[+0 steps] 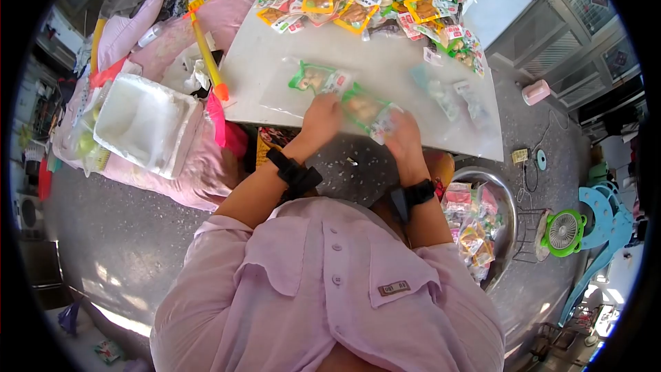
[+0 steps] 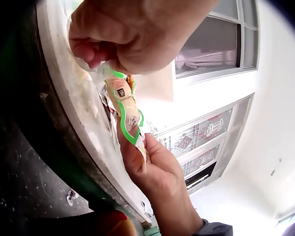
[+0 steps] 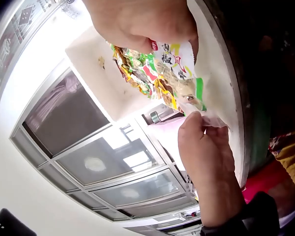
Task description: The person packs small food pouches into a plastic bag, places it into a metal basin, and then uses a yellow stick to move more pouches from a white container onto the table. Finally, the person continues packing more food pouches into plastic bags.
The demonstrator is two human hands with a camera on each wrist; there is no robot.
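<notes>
A clear snack packet (image 1: 363, 109) with green edging and pale pieces inside is stretched between both hands just over the table's front edge. My left hand (image 1: 322, 120) pinches its transparent end, with the thumb and fingers curled, as the right wrist view shows. The printed end is gripped by my right hand (image 1: 405, 136), close to the white label with lettering (image 3: 174, 59). A second green-edged packet (image 1: 313, 79) lies on the table just beyond the left hand, over a clear plastic bag (image 1: 275, 93). To the right lie clear bluish wrappers (image 1: 441, 93).
A heap of colourful snack packets (image 1: 385, 0) covers the back of the white table (image 1: 241, 62). At my right, a metal basin (image 1: 511, 213) on the floor holds more packets. A white foam box (image 1: 141, 120) sits on the pink bed at left, near a yellow stick (image 1: 206, 55).
</notes>
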